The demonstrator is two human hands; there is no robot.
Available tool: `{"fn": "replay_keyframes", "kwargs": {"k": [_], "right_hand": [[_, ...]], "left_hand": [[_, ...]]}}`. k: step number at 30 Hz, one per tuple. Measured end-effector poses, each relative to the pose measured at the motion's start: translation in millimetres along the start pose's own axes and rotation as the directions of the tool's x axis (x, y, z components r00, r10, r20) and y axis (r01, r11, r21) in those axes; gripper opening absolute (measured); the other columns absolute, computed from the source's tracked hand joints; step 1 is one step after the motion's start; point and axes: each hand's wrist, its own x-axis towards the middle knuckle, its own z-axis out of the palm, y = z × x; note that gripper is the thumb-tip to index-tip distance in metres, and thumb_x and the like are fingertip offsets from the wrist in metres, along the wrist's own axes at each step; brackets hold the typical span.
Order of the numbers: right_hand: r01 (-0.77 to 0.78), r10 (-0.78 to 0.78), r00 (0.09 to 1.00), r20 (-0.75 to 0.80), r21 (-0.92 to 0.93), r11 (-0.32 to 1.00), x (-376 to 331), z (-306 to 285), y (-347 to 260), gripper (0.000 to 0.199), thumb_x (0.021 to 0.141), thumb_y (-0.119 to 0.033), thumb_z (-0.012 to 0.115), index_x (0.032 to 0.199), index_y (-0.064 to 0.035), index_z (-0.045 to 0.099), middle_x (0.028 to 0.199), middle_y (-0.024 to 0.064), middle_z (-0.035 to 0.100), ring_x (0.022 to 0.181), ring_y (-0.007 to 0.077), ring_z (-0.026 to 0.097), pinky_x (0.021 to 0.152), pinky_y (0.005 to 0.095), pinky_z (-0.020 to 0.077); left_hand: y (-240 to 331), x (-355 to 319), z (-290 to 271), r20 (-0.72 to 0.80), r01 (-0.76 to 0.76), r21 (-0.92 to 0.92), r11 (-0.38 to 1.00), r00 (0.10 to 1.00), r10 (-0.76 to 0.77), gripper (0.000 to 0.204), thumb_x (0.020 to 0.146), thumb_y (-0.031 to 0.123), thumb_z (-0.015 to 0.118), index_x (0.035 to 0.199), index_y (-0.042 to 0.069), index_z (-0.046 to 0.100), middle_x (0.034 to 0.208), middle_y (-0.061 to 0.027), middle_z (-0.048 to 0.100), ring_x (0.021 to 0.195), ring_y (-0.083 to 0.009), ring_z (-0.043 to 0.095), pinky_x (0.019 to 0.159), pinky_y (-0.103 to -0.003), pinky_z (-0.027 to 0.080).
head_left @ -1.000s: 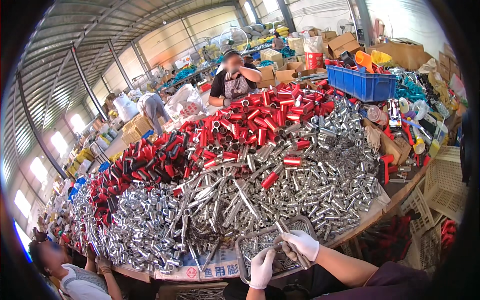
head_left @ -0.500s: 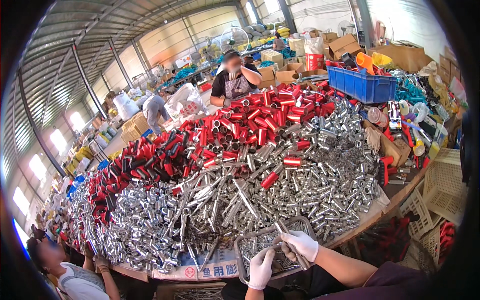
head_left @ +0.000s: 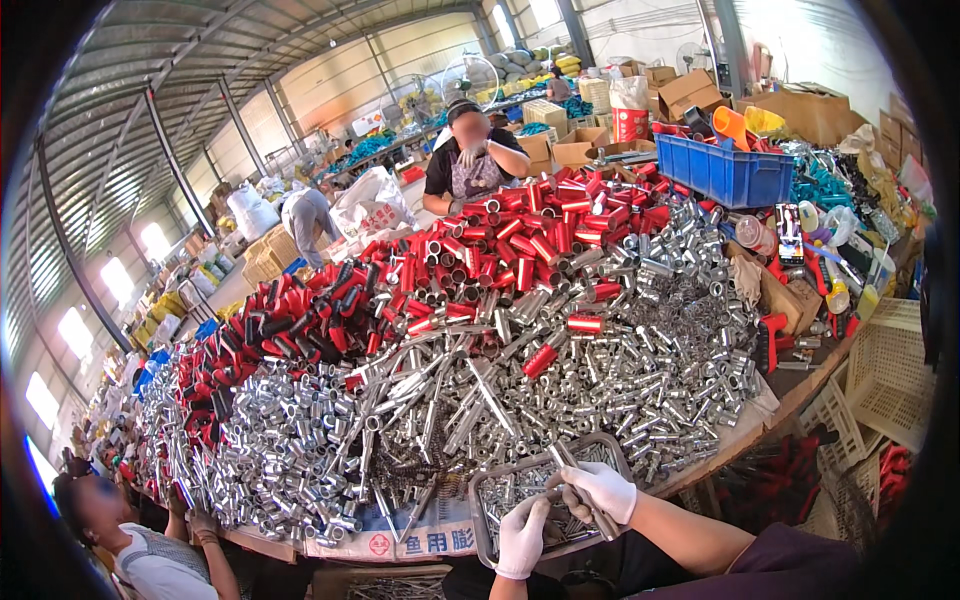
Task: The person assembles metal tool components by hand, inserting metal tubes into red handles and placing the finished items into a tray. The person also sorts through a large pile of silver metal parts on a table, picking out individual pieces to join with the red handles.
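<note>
Both white-gloved. Right hand (head_left: 600,490) closed around a slim silver metal rod (head_left: 572,478) that slants up and away over the grey metal tray (head_left: 482,505). Left hand (head_left: 523,535) just beside it, fingers curled at the rod's lower end; whether pinching a small part there or only steadying, cannot tell. Forearms entering from the lower edge, the right one angled in from the lower right, the left rising nearly straight up, both wrists bent down toward the tray.

Step in hand, by the look of it: fitting or picking a piece at the tray, which sits at the near edge of the table (head_left: 800,395) and holds small silver parts. Next move probably calls for a fine, steady pinch and keeping the rod aligned.

Beyond the tray, a heap of silver tubes and fittings (head_left: 500,400) across the table's middle; behind it red sleeves (head_left: 480,260) toward the far edge. Blue crate (head_left: 725,175) at the far right corner. Seated person (head_left: 470,160) at the far edge, another person (head_left: 130,545) at the near left corner.
</note>
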Motion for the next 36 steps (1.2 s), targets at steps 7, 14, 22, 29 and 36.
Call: {"fn": "replay_keyframes", "kwargs": {"k": [7,14,22,29,36], "right_hand": [[0.002,-0.003,1.0,-0.019,-0.019,1.0,-2,3,-2,0.039,0.1,-0.034,0.049,0.113,0.0011,0.059,0.065,0.0023,0.052,0.046,0.0108,0.048,0.041,0.0251,0.0381],[0.0,0.0,1.0,-0.015,-0.008,1.0,-2,2,-2,0.037,0.1,-0.033,0.051,0.112,-0.0001,0.059,0.065,0.0027,0.052,0.047,0.0112,0.049,0.041,0.0252,0.0389],[0.013,-0.013,1.0,-0.002,-0.008,1.0,-2,0,0,0.037,0.1,-0.034,0.05,0.112,-0.0005,0.059,0.067,0.0024,0.053,0.048,0.0112,0.05,0.041,0.0253,0.0396],[0.005,-0.005,1.0,-0.008,-0.002,1.0,-2,2,-2,0.036,0.1,-0.034,0.05,0.112,-0.0003,0.06,0.066,0.0025,0.053,0.047,0.011,0.05,0.041,0.0255,0.0396],[0.007,-0.007,1.0,-0.013,-0.011,1.0,-1,1,0,0.037,0.1,-0.034,0.05,0.112,-0.0006,0.06,0.065,0.0024,0.052,0.047,0.0107,0.048,0.041,0.0256,0.0392]], "left_hand": [[-12,4,-5,-0.017,0.011,-0.009,1.0,1.0,-0.011,0.027,0.099,0.017,0.053,0.114,-0.002,0.066,0.086,-0.0055,0.069,0.063,-0.0085,0.059,0.055,-0.022,0.048],[-15,5,-7,-0.018,-0.002,0.015,1.0,1.0,0.003,0.027,0.098,0.018,0.054,0.112,-0.001,0.067,0.083,-0.0023,0.066,0.062,-0.0062,0.057,0.054,-0.022,0.047],[-7,2,-4,0.009,0.005,0.012,1.0,1.0,-0.005,0.031,0.101,0.018,0.046,0.116,-0.002,0.064,0.084,-0.0074,0.068,0.061,-0.0093,0.059,0.055,-0.022,0.047],[-9,2,-5,0.009,0.003,0.028,1.0,1.0,-0.003,0.031,0.101,0.018,0.046,0.117,-0.001,0.064,0.084,-0.007,0.068,0.061,-0.0093,0.06,0.054,-0.021,0.047],[-4,0,-4,-0.003,-0.005,0.035,0.999,1.0,0.005,0.031,0.1,0.019,0.047,0.115,-0.002,0.065,0.082,-0.0057,0.068,0.06,-0.0081,0.059,0.054,-0.021,0.046]]}}
